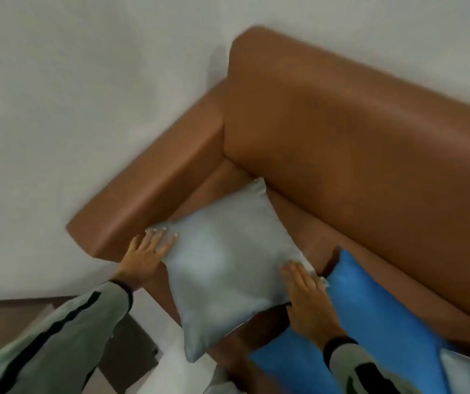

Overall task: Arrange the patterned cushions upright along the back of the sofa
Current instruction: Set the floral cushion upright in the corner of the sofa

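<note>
The left hand (145, 255) lies flat, fingers spread, on the grey cushion's (228, 265) left corner; the right hand (306, 297) presses its right edge. Neither grip is closed. The cushion leans on the sofa (342, 123) seat, likely soft and light, best held by opposite edges.

Sofa corner is boxed in: armrest (148, 191) closes the left, backrest (356, 143) the rear, and the pale grey cushion (228, 268) lies across most of the seat there, one corner poking into the gap at the armrest/backrest joint. A bare seat strip (310, 234) stays open between that cushion and the backrest, narrowing where the blue cushion (370, 311) butts in from the right. Left hand (145, 254) and right hand (307, 300) already occupy the grey cushion's two side corners.
</note>
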`<state>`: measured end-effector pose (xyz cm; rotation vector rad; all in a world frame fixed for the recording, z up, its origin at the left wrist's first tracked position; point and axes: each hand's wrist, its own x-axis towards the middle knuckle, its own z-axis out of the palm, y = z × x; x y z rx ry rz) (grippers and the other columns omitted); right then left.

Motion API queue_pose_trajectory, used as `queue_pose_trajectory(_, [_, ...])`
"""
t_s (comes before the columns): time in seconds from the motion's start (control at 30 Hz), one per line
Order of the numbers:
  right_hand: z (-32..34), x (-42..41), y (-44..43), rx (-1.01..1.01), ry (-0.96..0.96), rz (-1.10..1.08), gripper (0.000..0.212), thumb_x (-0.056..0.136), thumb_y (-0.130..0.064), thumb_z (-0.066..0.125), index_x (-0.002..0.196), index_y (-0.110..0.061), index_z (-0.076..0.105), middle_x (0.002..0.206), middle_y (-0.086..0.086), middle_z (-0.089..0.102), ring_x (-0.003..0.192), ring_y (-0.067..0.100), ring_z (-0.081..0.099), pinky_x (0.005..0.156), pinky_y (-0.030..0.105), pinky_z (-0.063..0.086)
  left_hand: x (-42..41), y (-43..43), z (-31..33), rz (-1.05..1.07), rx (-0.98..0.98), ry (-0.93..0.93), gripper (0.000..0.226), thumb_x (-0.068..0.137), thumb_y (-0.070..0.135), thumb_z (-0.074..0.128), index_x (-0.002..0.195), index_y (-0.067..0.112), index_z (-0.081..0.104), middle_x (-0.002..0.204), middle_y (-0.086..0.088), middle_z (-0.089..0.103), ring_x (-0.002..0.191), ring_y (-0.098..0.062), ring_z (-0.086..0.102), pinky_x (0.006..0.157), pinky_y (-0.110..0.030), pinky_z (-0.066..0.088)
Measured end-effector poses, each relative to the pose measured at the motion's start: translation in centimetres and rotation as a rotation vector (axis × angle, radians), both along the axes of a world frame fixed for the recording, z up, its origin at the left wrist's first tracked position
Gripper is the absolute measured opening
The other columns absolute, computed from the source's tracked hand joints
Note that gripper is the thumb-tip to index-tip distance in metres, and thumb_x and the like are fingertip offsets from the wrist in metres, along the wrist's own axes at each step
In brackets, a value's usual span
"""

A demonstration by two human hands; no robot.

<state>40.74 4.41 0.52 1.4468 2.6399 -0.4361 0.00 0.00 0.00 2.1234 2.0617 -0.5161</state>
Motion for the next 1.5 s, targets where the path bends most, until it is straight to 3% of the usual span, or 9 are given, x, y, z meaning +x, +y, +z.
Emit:
queue_pose_trajectory(0.13, [-5.3, -3.1, 0.8, -0.063, -0.188, -0.032, 0.138, 0.037, -0.034, 0.092, 0.152, -0.009, 0.020, 0.158, 0.025, 0.023, 0.146, 0.040, 0.021, 0.109, 0.071, 0.015, -1.6, 1.9, -4.9, 0.037, 0.021, -0.084, 0.058, 0.103, 0.038, 0.020, 0.152, 0.007, 0.025, 0.152, -0.027, 0.036, 0.136, -0.047, 0.037, 0.099, -0.068, 0.040])
queue_pose_trajectory(0.23, [-7.8, -4.7, 2.2, -0.059, -0.288, -0.031, 0.126, 0.049, -0.032, 0.088, 0.152, -0.009, 0.018, 0.157, 0.028, 0.022, 0.145, 0.043, 0.021, 0.104, 0.074, 0.018, -2.2, 3.7, -7.9, 0.036, -0.048, -0.167, 0.095, 0.081, 0.037, 0.074, 0.154, 0.010, 0.019, 0.158, -0.022, 0.028, 0.143, -0.043, 0.023, 0.105, -0.072, 0.028])
queue_pose_trajectory(0.37, [-7.2, -5.0, 3.0, -0.140, -0.223, -0.094, 0.105, 0.061, -0.033, 0.080, 0.146, -0.006, 0.025, 0.148, 0.025, 0.042, 0.134, 0.040, 0.043, 0.091, 0.068, 0.041, -2.5, 5.6, -6.0, 0.025, -0.104, -0.355, 0.095, 0.076, 0.062, 0.055, 0.154, 0.023, 0.019, 0.155, -0.013, 0.038, 0.141, -0.037, 0.033, 0.105, -0.068, 0.032])
queue_pose_trajectory(0.53, [-2.0, -3.7, 6.5, -0.417, 0.284, -0.335, 0.084, 0.068, -0.039, 0.068, 0.144, -0.020, 0.036, 0.144, 0.008, 0.051, 0.127, 0.029, 0.052, 0.097, 0.051, 0.048, -2.9, 9.6, 1.0, 0.244, -0.063, -0.763, 0.066, 0.080, 0.058, 0.061, 0.141, 0.044, 0.041, 0.139, -0.001, 0.056, 0.128, -0.024, 0.052, 0.105, -0.056, 0.040])
queue_pose_trajectory(0.67, [4.9, -2.8, 10.5, -0.359, 0.624, -0.646, 0.024, 0.077, -0.025, 0.074, 0.098, -0.028, 0.064, 0.091, -0.003, 0.072, 0.085, 0.018, 0.068, 0.071, 0.018, 0.050, -2.1, 14.5, 7.8, 0.442, -0.028, -1.057, 0.053, 0.083, 0.015, 0.072, 0.131, 0.032, 0.058, 0.132, 0.006, 0.062, 0.123, -0.015, 0.056, 0.105, -0.047, 0.043])
queue_pose_trajectory(0.87, [11.3, -2.7, 17.6, -0.142, 0.872, -0.964, 0.011, 0.088, -0.032, 0.068, 0.081, -0.023, 0.070, 0.073, 0.002, 0.073, 0.068, 0.018, 0.069, 0.064, 0.043, 0.056, -0.6, 24.7, 15.5, 0.243, 0.018, -0.984, 0.060, 0.072, 0.075, 0.065, 0.127, 0.054, 0.052, 0.128, 0.017, 0.061, 0.115, -0.010, 0.060, 0.098, -0.041, 0.049])
queue_pose_trajectory(1.17, [6.6, -2.9, 20.3, -0.276, 0.723, -1.073, 0.037, 0.097, -0.040, 0.049, 0.076, -0.013, 0.062, 0.064, 0.003, 0.060, 0.064, 0.024, 0.057, 0.059, 0.035, 0.049, 3.6, 32.3, 12.5, 0.082, -0.086, -0.668, 0.090, 0.064, 0.074, 0.074, 0.137, 0.031, 0.045, 0.132, 0.006, 0.060, 0.119, -0.019, 0.056, 0.113, -0.049, 0.032])
queue_pose_trajectory(1.33, [4.7, -2.0, 21.2, -0.291, 0.416, -1.016, 0.053, 0.096, -0.059, 0.033, 0.116, -0.016, 0.054, 0.114, 0.013, 0.065, 0.111, 0.037, 0.057, 0.104, 0.055, 0.033, 3.5, 32.4, 8.8, 0.090, 0.010, -0.509, 0.101, 0.064, 0.089, 0.055, 0.147, 0.037, 0.029, 0.151, -0.003, 0.044, 0.138, -0.028, 0.037, 0.114, -0.060, 0.019])
queue_pose_trajectory(1.5, [5.8, 0.0, 18.6, -0.136, 0.348, -0.976, 0.057, 0.097, -0.057, 0.030, 0.136, -0.017, 0.042, 0.136, 0.016, 0.048, 0.129, 0.036, 0.040, 0.106, 0.057, 0.022, 5.8, 26.2, 7.7, 0.029, 0.509, -0.427, 0.072, 0.089, 0.055, 0.055, 0.147, 0.017, 0.035, 0.152, -0.015, 0.039, 0.138, -0.035, 0.035, 0.110, -0.057, 0.023])
